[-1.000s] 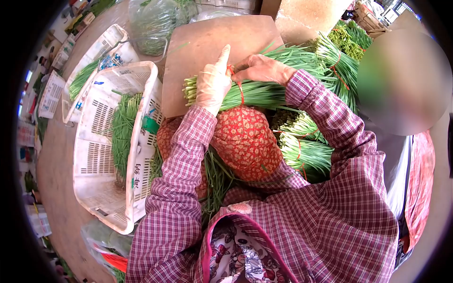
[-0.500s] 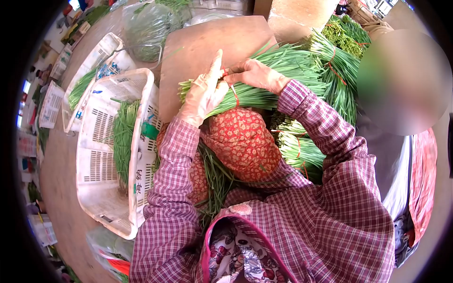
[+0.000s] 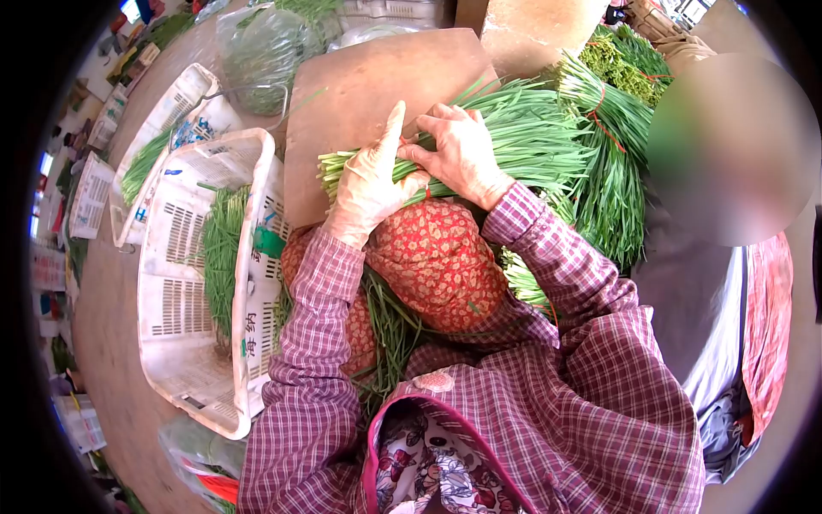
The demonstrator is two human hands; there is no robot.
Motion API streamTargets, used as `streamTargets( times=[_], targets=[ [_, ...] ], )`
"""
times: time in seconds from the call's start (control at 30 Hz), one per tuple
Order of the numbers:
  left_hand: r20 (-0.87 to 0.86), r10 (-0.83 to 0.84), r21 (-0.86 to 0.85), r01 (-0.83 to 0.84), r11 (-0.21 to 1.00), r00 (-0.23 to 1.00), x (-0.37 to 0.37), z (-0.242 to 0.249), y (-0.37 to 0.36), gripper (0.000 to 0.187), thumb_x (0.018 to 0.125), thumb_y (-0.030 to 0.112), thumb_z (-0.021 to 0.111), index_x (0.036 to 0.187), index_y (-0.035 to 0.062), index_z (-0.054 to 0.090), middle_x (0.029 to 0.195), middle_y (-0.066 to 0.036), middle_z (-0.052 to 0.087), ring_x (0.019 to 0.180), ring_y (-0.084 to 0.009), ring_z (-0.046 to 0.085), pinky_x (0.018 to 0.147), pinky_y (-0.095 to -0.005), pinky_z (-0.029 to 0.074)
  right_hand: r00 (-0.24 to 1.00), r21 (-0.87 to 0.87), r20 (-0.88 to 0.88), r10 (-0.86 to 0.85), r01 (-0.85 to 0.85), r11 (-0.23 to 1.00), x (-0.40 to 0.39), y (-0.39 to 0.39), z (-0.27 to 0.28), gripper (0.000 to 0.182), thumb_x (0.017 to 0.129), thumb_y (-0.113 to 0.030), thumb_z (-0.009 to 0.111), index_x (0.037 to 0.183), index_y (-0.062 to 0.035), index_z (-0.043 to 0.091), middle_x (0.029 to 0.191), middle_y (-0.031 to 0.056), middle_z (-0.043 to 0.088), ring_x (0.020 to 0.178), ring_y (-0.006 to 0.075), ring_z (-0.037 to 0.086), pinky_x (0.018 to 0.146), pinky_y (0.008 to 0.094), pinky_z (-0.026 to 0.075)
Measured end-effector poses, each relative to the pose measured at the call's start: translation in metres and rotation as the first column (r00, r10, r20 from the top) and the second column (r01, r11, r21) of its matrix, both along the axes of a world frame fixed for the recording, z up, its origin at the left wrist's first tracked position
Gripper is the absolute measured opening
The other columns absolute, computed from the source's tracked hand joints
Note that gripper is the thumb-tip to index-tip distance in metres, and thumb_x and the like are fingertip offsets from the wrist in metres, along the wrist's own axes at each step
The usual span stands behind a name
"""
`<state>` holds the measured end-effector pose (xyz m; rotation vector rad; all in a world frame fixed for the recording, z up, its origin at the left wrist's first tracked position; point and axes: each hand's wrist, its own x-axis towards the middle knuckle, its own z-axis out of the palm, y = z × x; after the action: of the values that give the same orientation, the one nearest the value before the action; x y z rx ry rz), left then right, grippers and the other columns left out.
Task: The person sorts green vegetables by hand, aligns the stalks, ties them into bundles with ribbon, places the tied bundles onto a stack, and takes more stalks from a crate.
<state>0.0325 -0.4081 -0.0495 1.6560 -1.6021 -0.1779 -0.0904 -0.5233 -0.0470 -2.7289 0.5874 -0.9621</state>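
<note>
A bundle of green garlic chives (image 3: 535, 141) lies across my lap and the edge of a brown board. My left hand (image 3: 374, 188) grips it near the pale cut ends (image 3: 332, 171), its index finger pointing up and its thumb over the stalks. My right hand (image 3: 462, 158) rests on top of the bundle just beside it, thumb and fingers closed around a thin red tie (image 3: 403, 140). The fingertips partly hide the tie. Beneath the stalks is my red flowered cloth (image 3: 441, 265).
The brown board (image 3: 377, 81) stands ahead. At left, a white plastic crate (image 3: 184, 300) holds loose chives (image 3: 224, 257); another crate (image 3: 163, 128) is behind it. Tied bundles (image 3: 612, 128) are piled at right, near a person's dark clothing (image 3: 685, 300). Loose stalks (image 3: 390, 334) lie by my lap.
My right hand has moved left and turned over the bundle, its forearm drawing inward. My left hand stays on the stalks, its thumb now further across them.
</note>
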Motion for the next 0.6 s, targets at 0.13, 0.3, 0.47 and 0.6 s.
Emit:
streamTargets(
  times=[0.13, 0.3, 0.47, 0.6],
  targets=[
    [0.017, 0.09, 0.102, -0.091, 0.991, 0.996, -0.003, 0.004, 0.001, 0.101, 0.069, 0.02, 0.081, 0.15, 0.0138, 0.022, 0.106, -0.015, 0.068, 0.098, -0.0326, 0.066, 0.084, -0.0387, 0.052, 0.994, 0.138, 0.107, -0.004, -0.011, 0.99, 0.0, 0.004, -0.008, 0.028, 0.077, -0.038, 0.071, 0.084, -0.0111, 0.066, 0.082, 0.0079, 0.059, 0.086, 0.0274, 0.057, 0.084, 0.0407, 0.038],
    [-0.09, 0.063, 0.14, -0.05, 0.989, 0.994, 0.001, 0.012, -0.002, 0.11, 0.065, 0.028, 0.083, 0.15, 0.0064, 0.017, 0.114, -0.017, 0.065, 0.101, -0.0345, 0.064, 0.087, -0.0411, 0.051, 0.967, 0.244, 0.253, -0.015, -0.049, 0.969, 0.0, 0.004, -0.009, 0.022, 0.078, -0.029, 0.07, 0.075, -0.0089, 0.062, 0.079, 0.0109, 0.061, 0.081, 0.031, 0.056, 0.078, 0.0424, 0.041],
    [0.375, 0.087, 0.29, -0.206, 0.934, 0.923, 0.005, 0.037, -0.012, 0.131, 0.047, 0.046, 0.089, 0.146, -0.0035, 0.019, 0.135, -0.025, 0.048, 0.127, -0.0387, 0.046, 0.108, -0.0494, 0.032, 0.914, 0.207, 0.405, -0.032, -0.057, 0.977, 0.019, -0.015, 0.01, 0.021, 0.083, -0.019, 0.067, 0.08, 0.0007, 0.059, 0.075, 0.0193, 0.064, 0.063, 0.0343, 0.061, 0.059, 0.0383, 0.048],
    [0.378, 0.036, 0.455, -0.219, 0.863, 0.925, 0.03, 0.05, -0.031, 0.109, 0.048, 0.047, 0.089, 0.135, 0.0013, 0.042, 0.114, -0.025, 0.061, 0.106, -0.0396, 0.06, 0.092, -0.0434, 0.047, 0.845, 0.345, 0.535, 0.011, -0.231, 0.91, 0.041, -0.02, 0.026, 0.028, 0.083, -0.025, 0.068, 0.091, 0.0007, 0.06, 0.08, 0.0165, 0.062, 0.082, 0.0359, 0.06, 0.086, 0.042, 0.045]
  ],
)
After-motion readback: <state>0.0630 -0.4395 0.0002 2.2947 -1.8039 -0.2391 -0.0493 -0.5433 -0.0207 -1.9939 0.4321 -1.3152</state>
